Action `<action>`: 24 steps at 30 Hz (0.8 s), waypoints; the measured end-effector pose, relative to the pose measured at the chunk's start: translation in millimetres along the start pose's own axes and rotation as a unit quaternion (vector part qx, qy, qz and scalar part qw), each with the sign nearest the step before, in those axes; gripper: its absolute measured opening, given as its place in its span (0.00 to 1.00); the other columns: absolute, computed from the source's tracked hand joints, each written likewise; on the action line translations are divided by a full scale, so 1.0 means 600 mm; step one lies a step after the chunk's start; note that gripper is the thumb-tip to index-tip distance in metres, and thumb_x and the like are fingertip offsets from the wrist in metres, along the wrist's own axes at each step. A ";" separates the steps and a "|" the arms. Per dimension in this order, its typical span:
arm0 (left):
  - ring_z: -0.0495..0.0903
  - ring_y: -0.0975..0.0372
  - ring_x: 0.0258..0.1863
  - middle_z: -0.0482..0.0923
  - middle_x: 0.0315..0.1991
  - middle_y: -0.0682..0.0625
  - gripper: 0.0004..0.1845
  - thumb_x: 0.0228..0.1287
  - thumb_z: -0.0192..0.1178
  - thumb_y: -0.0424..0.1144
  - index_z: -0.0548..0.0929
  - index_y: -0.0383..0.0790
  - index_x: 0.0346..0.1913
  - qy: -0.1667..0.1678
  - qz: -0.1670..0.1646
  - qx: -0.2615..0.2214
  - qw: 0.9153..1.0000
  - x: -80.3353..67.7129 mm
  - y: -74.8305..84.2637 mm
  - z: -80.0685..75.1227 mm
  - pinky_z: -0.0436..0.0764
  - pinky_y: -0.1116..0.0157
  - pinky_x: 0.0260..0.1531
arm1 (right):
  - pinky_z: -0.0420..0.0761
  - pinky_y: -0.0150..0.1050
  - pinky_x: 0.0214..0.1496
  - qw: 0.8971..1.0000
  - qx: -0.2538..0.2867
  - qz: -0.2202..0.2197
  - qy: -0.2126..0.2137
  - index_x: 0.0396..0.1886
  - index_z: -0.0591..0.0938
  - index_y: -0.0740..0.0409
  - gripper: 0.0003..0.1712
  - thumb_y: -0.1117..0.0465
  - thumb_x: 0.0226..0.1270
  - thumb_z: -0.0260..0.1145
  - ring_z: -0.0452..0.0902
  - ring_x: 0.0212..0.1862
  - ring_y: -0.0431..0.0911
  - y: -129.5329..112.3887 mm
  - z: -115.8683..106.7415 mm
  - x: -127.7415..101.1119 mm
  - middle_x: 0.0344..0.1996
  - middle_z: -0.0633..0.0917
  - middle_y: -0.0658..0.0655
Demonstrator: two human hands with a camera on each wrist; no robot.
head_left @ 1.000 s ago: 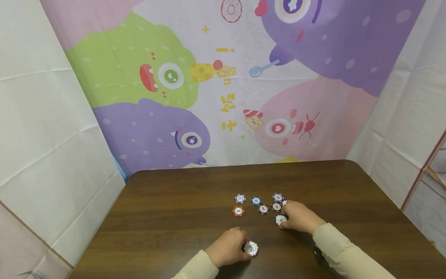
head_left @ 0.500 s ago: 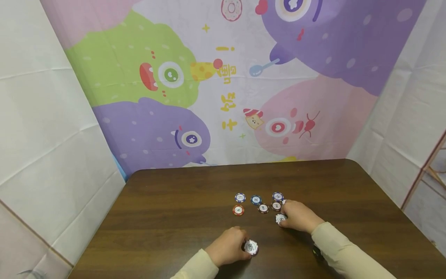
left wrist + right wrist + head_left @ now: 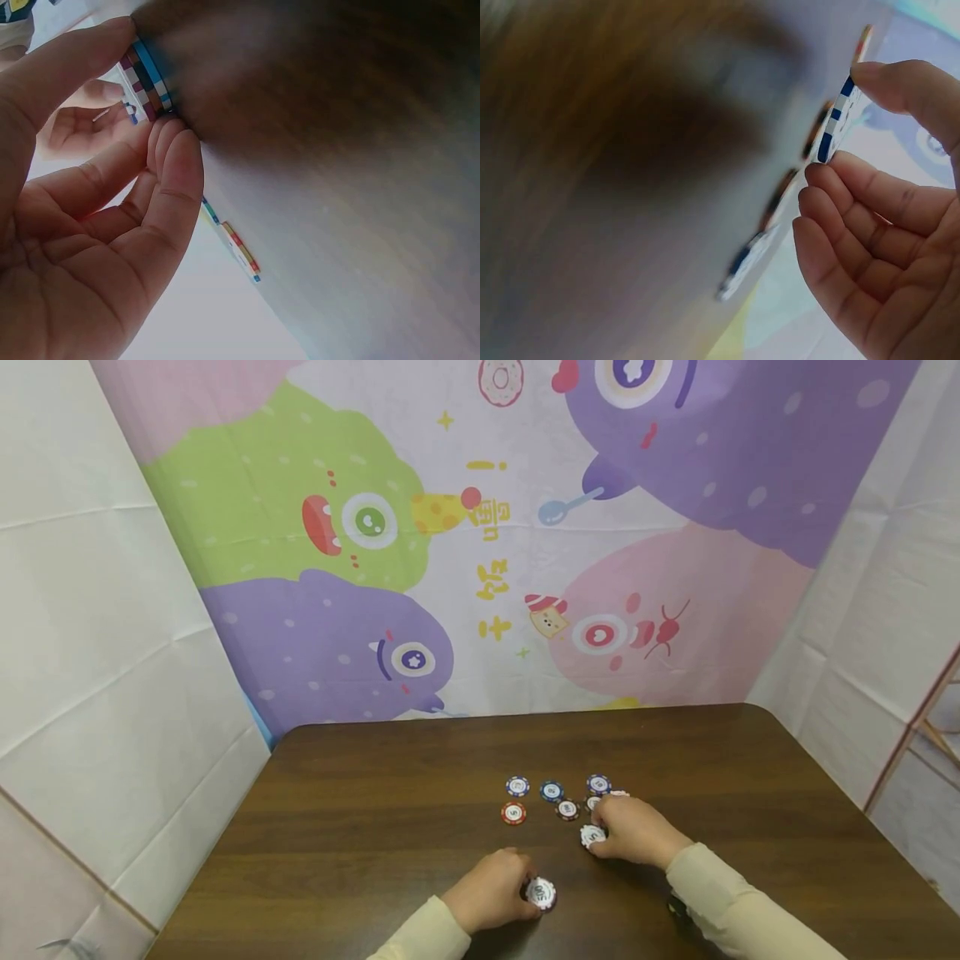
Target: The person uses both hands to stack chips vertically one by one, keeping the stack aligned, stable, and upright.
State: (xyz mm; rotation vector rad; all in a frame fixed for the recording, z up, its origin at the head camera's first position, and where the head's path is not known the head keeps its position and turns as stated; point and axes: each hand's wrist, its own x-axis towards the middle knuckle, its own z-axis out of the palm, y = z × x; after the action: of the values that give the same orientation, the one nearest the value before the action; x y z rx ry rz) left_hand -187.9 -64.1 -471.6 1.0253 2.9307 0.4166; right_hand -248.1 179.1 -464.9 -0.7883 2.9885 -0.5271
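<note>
My left hand holds a short stack of poker chips by its edge, near the front of the table. A white chip lies on top; in the left wrist view the stack's banded edge shows blue, brown and white layers between thumb and fingers. Farther right, my right hand pinches a white poker chip, whose blue-and-white edge shows in the right wrist view. Just beyond its fingers are a dark chip and another white chip, both partly hidden by the hand.
Several chips lie flat on the brown table: a red one, a blue one, a teal-blue one, a purple-blue one and a dark one. A cartoon-printed cloth hangs behind the table.
My right hand has shifted a little to the left with the white chip, uncovering more of the white chip behind it. The left hand and its stack stay in place.
</note>
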 end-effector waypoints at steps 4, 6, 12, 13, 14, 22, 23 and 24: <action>0.67 0.72 0.23 0.73 0.20 0.61 0.12 0.39 0.76 0.44 0.81 0.47 0.23 0.002 0.000 0.002 1.000 0.000 0.000 0.000 0.65 0.75 0.24 | 0.56 0.31 0.22 0.999 0.009 -0.032 -0.005 0.14 0.71 0.49 0.20 0.55 0.48 0.75 0.55 0.19 0.34 -0.022 -0.002 -0.006 0.15 0.63 0.40; 0.67 0.72 0.23 0.72 0.19 0.61 0.12 0.39 0.76 0.44 0.81 0.47 0.22 0.003 -0.001 0.003 1.000 0.000 0.000 0.000 0.65 0.75 0.23 | 0.56 0.30 0.22 0.999 0.011 -0.045 -0.004 0.14 0.71 0.50 0.19 0.55 0.49 0.75 0.54 0.20 0.34 -0.033 -0.004 -0.008 0.15 0.63 0.40; 0.66 0.72 0.23 0.72 0.19 0.61 0.12 0.40 0.76 0.43 0.81 0.47 0.23 -0.002 -0.003 -0.005 1.000 0.001 0.000 -0.002 0.65 0.76 0.23 | 0.71 0.32 0.29 0.996 0.005 -0.086 -0.002 0.26 0.81 0.54 0.12 0.54 0.49 0.75 0.67 0.27 0.34 -0.056 -0.008 -0.014 0.24 0.78 0.44; 0.67 0.72 0.23 0.72 0.19 0.61 0.12 0.40 0.76 0.43 0.81 0.46 0.23 -0.003 -0.002 -0.006 1.000 0.001 0.000 -0.002 0.65 0.75 0.23 | 0.73 0.33 0.31 0.996 0.002 -0.092 -0.002 0.29 0.82 0.55 0.12 0.54 0.48 0.75 0.69 0.29 0.34 -0.059 -0.007 -0.014 0.27 0.80 0.45; 0.67 0.72 0.23 0.73 0.19 0.61 0.12 0.40 0.76 0.43 0.81 0.46 0.23 -0.003 -0.001 -0.007 1.000 0.001 0.000 -0.002 0.66 0.75 0.23 | 0.75 0.34 0.33 0.995 -0.001 -0.099 -0.001 0.30 0.83 0.55 0.13 0.54 0.48 0.75 0.71 0.30 0.35 -0.063 -0.007 -0.016 0.29 0.81 0.46; 0.65 0.72 0.23 0.72 0.19 0.62 0.12 0.40 0.76 0.43 0.81 0.46 0.24 -0.005 -0.002 -0.012 1.000 0.001 -0.002 0.000 0.64 0.75 0.23 | 0.73 0.30 0.33 0.991 0.009 -0.132 -0.029 0.31 0.84 0.55 0.13 0.55 0.48 0.75 0.69 0.30 0.32 -0.098 0.003 -0.023 0.29 0.80 0.45; 0.65 0.72 0.23 0.71 0.19 0.62 0.12 0.40 0.76 0.43 0.80 0.46 0.23 -0.004 -0.002 -0.012 1.000 0.001 -0.002 0.000 0.64 0.75 0.23 | 0.72 0.29 0.32 0.990 0.010 -0.134 -0.033 0.31 0.84 0.55 0.12 0.55 0.48 0.75 0.68 0.30 0.32 -0.101 0.005 -0.024 0.29 0.80 0.45; 0.64 0.72 0.22 0.70 0.18 0.62 0.13 0.40 0.76 0.43 0.80 0.46 0.23 -0.003 -0.003 -0.011 1.000 0.001 -0.002 0.000 0.64 0.75 0.22 | 0.71 0.29 0.31 0.990 0.010 -0.136 -0.036 0.30 0.84 0.54 0.12 0.55 0.48 0.76 0.67 0.29 0.31 -0.103 0.008 -0.025 0.28 0.79 0.44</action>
State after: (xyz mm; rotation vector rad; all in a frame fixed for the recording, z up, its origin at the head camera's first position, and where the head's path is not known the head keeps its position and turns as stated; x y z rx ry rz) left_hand -188.7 -64.7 -472.0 1.0127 2.9162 0.4444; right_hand -205.2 134.0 -450.5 -1.1950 2.8213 -0.5212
